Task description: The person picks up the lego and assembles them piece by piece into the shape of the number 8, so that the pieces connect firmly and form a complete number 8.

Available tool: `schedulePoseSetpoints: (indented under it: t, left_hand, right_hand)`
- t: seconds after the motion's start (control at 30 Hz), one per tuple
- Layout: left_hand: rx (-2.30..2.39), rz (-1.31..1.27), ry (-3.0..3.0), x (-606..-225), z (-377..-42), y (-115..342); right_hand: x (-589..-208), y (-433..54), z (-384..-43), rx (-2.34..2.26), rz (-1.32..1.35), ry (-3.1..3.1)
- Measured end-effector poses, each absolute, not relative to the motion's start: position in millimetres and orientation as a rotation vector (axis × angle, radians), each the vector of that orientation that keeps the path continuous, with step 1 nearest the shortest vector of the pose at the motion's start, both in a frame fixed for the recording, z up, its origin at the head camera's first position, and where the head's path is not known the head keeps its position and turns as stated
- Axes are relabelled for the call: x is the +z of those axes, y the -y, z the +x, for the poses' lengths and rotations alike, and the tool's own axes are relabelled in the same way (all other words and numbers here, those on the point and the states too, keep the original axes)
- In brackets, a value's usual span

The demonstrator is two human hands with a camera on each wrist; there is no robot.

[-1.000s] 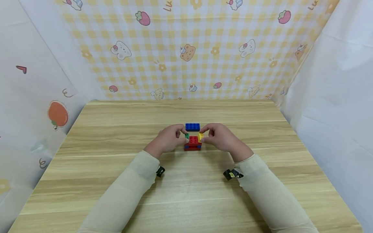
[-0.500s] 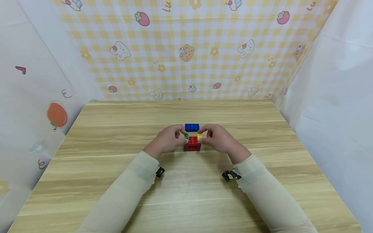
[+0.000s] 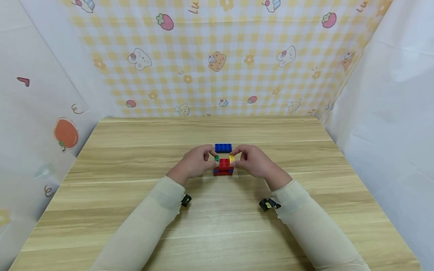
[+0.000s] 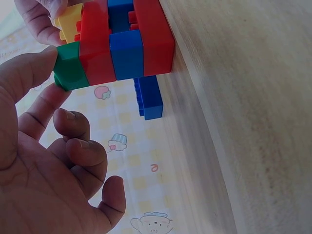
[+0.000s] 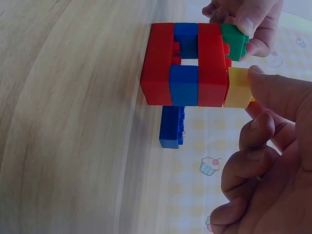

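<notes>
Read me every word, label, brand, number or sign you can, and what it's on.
"lu", twice, cut by the top edge: checked cloth.
"e": the cloth's lower edge, near the middle.
Faint letters, lower right of the cloth: too small to read surely.
Bricks: none readable.
Right wrist's black device: too small to tell.

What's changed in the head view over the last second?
The right hand, pinching the yellow brick, has shifted slightly inward, toward the left hand. Nothing was taken up or let go: the left hand still pinches the green brick. The red-and-blue stack and the loose blue brick behind it stayed put.
</notes>
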State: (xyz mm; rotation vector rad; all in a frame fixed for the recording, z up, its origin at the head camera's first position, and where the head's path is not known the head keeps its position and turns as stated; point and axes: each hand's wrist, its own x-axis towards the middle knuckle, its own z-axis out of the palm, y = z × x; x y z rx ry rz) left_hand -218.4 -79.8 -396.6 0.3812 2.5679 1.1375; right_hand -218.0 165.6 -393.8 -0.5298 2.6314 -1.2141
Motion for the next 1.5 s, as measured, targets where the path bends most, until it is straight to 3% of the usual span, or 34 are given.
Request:
schedulePoseSetpoints:
  t: [1.5]
  left_hand:
    - [1.133, 0.388, -2.569, -397.0, -218.6, 79.6]
  right_hand:
    - [-396.9, -167.3, -217.5, -1.245, -0.497, -2.616]
